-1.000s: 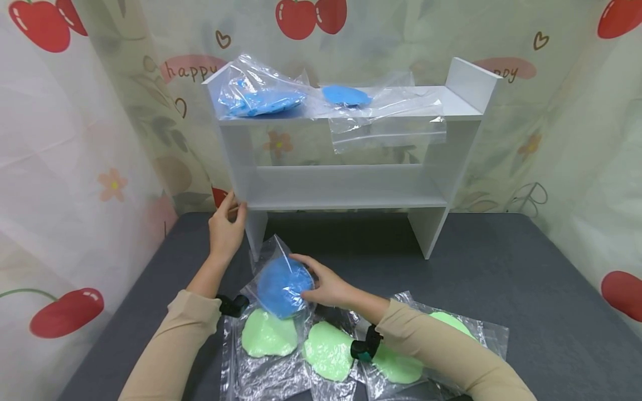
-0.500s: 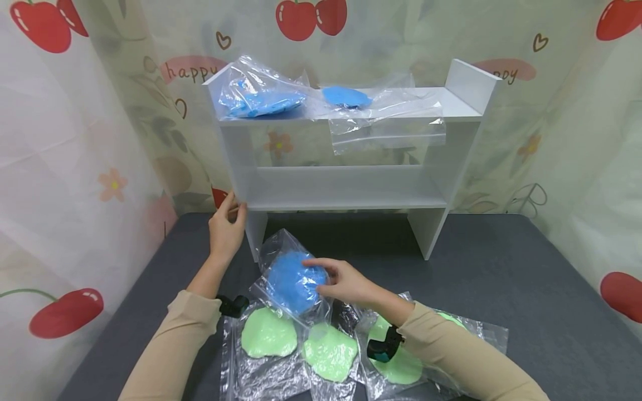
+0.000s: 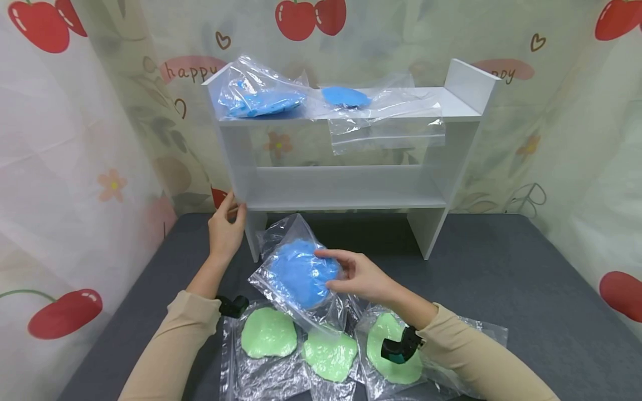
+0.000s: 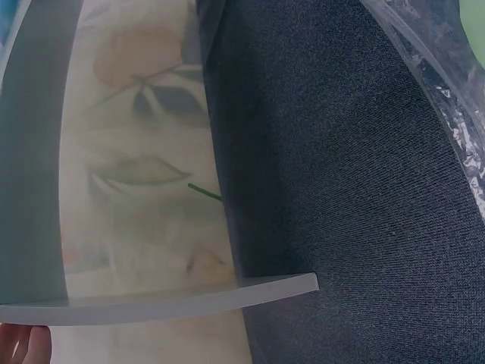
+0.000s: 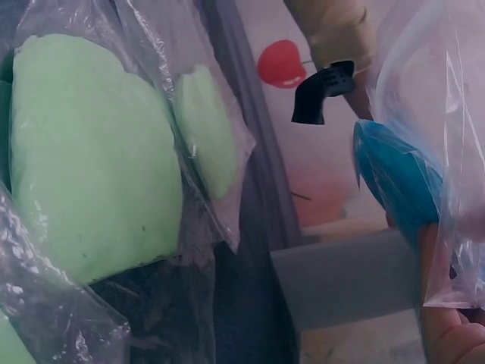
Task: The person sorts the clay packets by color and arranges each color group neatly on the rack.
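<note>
We see a dark table [image 3: 501, 273], and on it stands a white shelf [image 3: 346, 188]. In front of this shelf lie green-filled clear bags [image 3: 269, 333]; on its top board [image 3: 458, 103] we see blue-filled clear bags [image 3: 268, 103].

Our plain beige sleeves [image 3: 168, 348], loosely creased, wide cuffs [image 3: 199, 307], black wrist cameras [image 3: 402, 345], bent in shape, teal patch [image 3: 395, 358] on our right one
</note>
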`<action>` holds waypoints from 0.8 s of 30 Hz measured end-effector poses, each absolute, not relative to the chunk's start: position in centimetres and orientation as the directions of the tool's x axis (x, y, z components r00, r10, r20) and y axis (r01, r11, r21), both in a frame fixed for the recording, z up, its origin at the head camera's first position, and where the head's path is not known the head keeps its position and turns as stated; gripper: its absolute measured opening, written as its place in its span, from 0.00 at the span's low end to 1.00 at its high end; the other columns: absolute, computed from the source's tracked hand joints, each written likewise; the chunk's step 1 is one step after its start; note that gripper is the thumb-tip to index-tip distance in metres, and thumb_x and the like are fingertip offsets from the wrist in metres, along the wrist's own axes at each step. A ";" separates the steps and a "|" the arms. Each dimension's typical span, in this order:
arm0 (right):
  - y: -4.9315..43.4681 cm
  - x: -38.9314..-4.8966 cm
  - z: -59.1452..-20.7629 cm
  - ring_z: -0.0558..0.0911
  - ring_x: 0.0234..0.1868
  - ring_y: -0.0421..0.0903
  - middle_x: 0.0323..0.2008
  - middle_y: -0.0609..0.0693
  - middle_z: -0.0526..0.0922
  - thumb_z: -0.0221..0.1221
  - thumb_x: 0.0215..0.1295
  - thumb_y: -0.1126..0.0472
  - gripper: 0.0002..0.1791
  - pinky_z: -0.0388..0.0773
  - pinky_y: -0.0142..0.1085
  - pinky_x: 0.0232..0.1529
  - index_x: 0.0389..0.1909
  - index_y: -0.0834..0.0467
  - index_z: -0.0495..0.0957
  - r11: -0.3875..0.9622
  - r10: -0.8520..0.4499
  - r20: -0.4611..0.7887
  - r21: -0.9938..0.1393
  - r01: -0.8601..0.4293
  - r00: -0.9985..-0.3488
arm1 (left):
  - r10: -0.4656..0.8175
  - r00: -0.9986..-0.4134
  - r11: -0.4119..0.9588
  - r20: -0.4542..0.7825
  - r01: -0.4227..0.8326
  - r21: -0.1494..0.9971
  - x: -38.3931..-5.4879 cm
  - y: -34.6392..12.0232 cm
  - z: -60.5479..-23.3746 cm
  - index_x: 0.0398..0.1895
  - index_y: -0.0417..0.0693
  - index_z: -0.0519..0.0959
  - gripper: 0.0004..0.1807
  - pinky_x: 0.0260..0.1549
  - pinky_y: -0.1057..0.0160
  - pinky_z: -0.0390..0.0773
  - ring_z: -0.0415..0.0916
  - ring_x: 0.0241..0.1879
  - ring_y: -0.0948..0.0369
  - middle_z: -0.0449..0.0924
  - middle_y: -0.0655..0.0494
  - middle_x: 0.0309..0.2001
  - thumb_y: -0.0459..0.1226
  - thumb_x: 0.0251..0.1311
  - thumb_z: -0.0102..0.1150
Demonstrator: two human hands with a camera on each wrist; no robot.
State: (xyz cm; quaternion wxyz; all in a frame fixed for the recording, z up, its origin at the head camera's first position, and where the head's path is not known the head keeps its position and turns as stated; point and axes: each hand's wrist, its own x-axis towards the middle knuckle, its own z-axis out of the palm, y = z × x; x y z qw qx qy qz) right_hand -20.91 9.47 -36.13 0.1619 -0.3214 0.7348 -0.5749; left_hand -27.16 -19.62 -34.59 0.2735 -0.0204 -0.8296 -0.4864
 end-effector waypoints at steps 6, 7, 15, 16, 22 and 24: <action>10.1 -20.6 -35.4 0.61 0.15 0.35 0.64 0.60 0.67 0.60 0.58 0.69 0.33 0.65 0.27 0.21 0.66 0.61 0.63 0.118 -0.661 0.167 -0.940 -0.321 -0.732 | -0.233 -0.839 0.529 0.492 0.316 0.788 -27.2 -19.7 -34.6 0.67 0.51 0.65 0.25 0.29 0.80 0.66 0.79 0.49 0.47 0.78 0.40 0.53 0.37 0.66 0.50; 10.2 -20.5 -35.2 0.61 0.15 0.36 0.64 0.61 0.66 0.60 0.58 0.69 0.33 0.65 0.27 0.21 0.66 0.61 0.63 0.117 -0.661 0.172 -0.938 -0.326 -0.731 | -0.234 -0.838 0.528 0.493 0.316 0.788 -27.2 -19.7 -34.6 0.67 0.51 0.65 0.25 0.29 0.80 0.67 0.79 0.49 0.47 0.78 0.40 0.53 0.37 0.66 0.50; 10.9 -19.9 -33.8 0.68 0.21 0.34 0.63 0.61 0.67 0.62 0.56 0.69 0.33 0.69 0.25 0.23 0.65 0.63 0.64 0.099 -0.664 0.204 -0.930 -0.355 -0.720 | -0.240 -0.839 0.532 0.489 0.308 0.789 -27.3 -19.6 -34.6 0.67 0.51 0.65 0.25 0.36 0.56 0.77 0.79 0.49 0.46 0.78 0.40 0.53 0.37 0.66 0.50; 10.9 -19.8 -33.6 0.67 0.19 0.34 0.64 0.61 0.67 0.62 0.56 0.68 0.34 0.68 0.25 0.22 0.65 0.63 0.64 0.096 -0.663 0.212 -0.927 -0.362 -0.718 | -0.241 -0.839 0.531 0.488 0.307 0.789 -27.3 -19.6 -34.5 0.67 0.51 0.65 0.25 0.36 0.55 0.77 0.79 0.49 0.47 0.78 0.40 0.53 0.37 0.66 0.49; 11.4 -19.5 -32.3 0.76 0.29 0.35 0.62 0.66 0.65 0.62 0.57 0.68 0.35 0.77 0.27 0.28 0.65 0.66 0.62 0.025 -0.672 0.246 -0.935 -0.354 -0.699 | -0.240 -0.842 0.526 0.482 0.305 0.794 -27.2 -19.6 -34.5 0.67 0.52 0.65 0.25 0.32 0.74 0.72 0.79 0.49 0.47 0.78 0.41 0.53 0.38 0.66 0.50; 11.6 -19.4 -31.9 0.79 0.38 0.37 0.60 0.66 0.66 0.62 0.57 0.68 0.35 0.81 0.31 0.35 0.66 0.65 0.62 0.022 -0.670 0.246 -0.937 -0.350 -0.700 | -0.243 -0.842 0.522 0.482 0.305 0.796 -27.2 -19.6 -34.5 0.67 0.51 0.65 0.25 0.33 0.72 0.73 0.79 0.49 0.47 0.78 0.40 0.53 0.37 0.66 0.50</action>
